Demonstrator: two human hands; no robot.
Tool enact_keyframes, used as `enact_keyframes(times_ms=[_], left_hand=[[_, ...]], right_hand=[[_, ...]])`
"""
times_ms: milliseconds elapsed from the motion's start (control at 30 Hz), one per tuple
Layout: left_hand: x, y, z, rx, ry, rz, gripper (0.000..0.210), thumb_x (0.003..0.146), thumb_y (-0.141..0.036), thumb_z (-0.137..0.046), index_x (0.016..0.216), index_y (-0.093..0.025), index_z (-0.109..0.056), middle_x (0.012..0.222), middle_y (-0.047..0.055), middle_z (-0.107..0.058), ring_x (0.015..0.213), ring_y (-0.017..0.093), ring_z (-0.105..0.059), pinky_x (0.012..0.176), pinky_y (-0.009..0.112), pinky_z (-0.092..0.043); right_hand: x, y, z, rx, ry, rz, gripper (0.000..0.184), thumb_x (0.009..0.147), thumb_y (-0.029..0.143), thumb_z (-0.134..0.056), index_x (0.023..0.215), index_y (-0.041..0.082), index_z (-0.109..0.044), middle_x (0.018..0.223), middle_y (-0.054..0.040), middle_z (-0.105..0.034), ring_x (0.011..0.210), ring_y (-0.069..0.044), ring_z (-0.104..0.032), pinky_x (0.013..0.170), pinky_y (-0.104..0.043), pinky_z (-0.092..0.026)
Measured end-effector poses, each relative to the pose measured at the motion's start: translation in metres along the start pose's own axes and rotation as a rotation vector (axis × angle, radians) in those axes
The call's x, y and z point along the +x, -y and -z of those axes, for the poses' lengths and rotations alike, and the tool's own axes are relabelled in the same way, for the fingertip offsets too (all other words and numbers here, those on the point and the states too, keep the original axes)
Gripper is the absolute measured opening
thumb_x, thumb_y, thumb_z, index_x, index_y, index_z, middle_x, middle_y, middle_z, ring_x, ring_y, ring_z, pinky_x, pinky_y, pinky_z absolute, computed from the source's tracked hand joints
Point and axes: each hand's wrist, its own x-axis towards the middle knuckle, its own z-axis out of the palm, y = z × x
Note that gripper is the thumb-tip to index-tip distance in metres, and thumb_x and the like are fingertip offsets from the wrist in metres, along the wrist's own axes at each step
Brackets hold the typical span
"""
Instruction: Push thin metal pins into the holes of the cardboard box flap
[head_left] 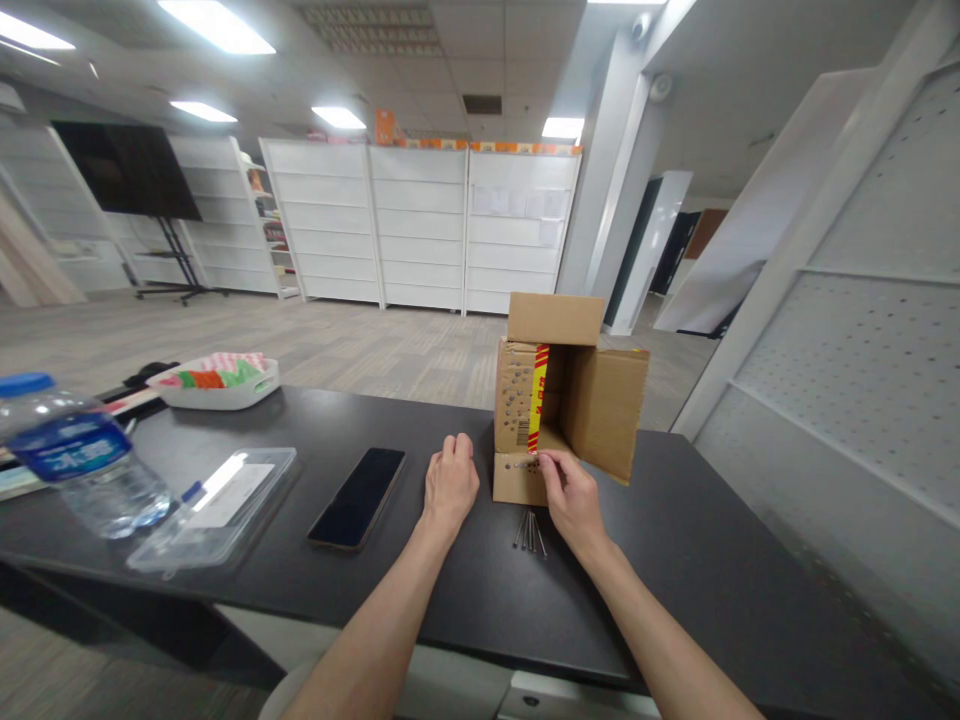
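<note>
An open cardboard box [561, 400] stands on the dark table with its flaps spread. Round grey nail heads dot its left side and its lower front flap [517, 485]. My right hand [576, 498] is closed in a pinch at the top of that front flap; whatever lies between the fingertips is too small to make out. Several loose nails [531, 533] lie on the table just in front of the flap. My left hand [451, 482] rests on the table left of the box, its fingers curled into a fist and its palm hidden.
Left of my left hand lies a black phone [358, 498]. Beyond it are a clear plastic case [217, 510], a water bottle [79, 455] with a blue cap, and a white basket [217, 395] holding colourful packets. A perforated white panel [862, 400] rises at the right.
</note>
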Motion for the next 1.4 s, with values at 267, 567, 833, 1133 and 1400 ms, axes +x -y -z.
enact_keyframes(times_ms=[267, 567, 833, 1133, 1400], left_hand=[[0.000, 0.000, 0.000, 0.011, 0.010, 0.013, 0.019, 0.093, -0.010, -0.038, 0.098, -0.021, -0.053, 0.097, 0.006, -0.058, 0.087, 0.019, -0.063, 0.084, 0.032, -0.047], [0.000, 0.000, -0.001, 0.013, -0.004, 0.009, 0.018, 0.093, -0.011, -0.039, 0.098, -0.021, -0.053, 0.097, 0.006, -0.058, 0.086, 0.019, -0.064, 0.081, 0.032, -0.046], [0.000, 0.000, 0.000, 0.036, 0.011, 0.027, 0.019, 0.092, -0.010, -0.039, 0.099, -0.021, -0.053, 0.097, 0.006, -0.058, 0.084, 0.018, -0.064, 0.082, 0.031, -0.047], [0.000, 0.001, -0.003, 0.030, -0.003, 0.004, 0.019, 0.093, -0.010, -0.038, 0.099, -0.021, -0.053, 0.097, 0.006, -0.058, 0.086, 0.019, -0.065, 0.083, 0.032, -0.047], [-0.001, 0.000, -0.002, 0.037, 0.008, 0.011, 0.019, 0.094, -0.012, -0.037, 0.100, -0.021, -0.053, 0.098, 0.006, -0.059, 0.087, 0.019, -0.064, 0.083, 0.031, -0.047]], right_hand=[[-0.001, -0.003, 0.001, -0.017, -0.001, -0.010, 0.030, 0.100, 0.041, -0.044, 0.100, 0.021, -0.066, 0.096, -0.0084, -0.072, 0.089, -0.023, -0.067, 0.084, -0.037, -0.052], [-0.001, -0.001, -0.001, -0.131, 0.070, 0.111, 0.025, 0.100, 0.033, -0.044, 0.099, 0.021, -0.066, 0.096, -0.0077, -0.072, 0.091, -0.023, -0.065, 0.085, -0.037, -0.046], [0.000, -0.006, -0.003, -0.370, 0.130, 0.140, 0.019, 0.097, 0.026, -0.048, 0.095, 0.021, -0.066, 0.092, -0.0063, -0.068, 0.092, -0.023, -0.060, 0.081, -0.036, -0.037], [-0.008, 0.002, 0.007, -0.373, 0.208, 0.147, 0.017, 0.096, 0.023, -0.048, 0.095, 0.021, -0.065, 0.094, -0.0063, -0.068, 0.094, -0.024, -0.059, 0.083, -0.036, -0.036], [-0.016, 0.025, 0.027, -0.344, 0.387, 0.094, 0.018, 0.096, 0.027, -0.049, 0.092, 0.023, -0.066, 0.092, -0.0041, -0.069, 0.091, -0.022, -0.062, 0.082, -0.036, -0.040]])
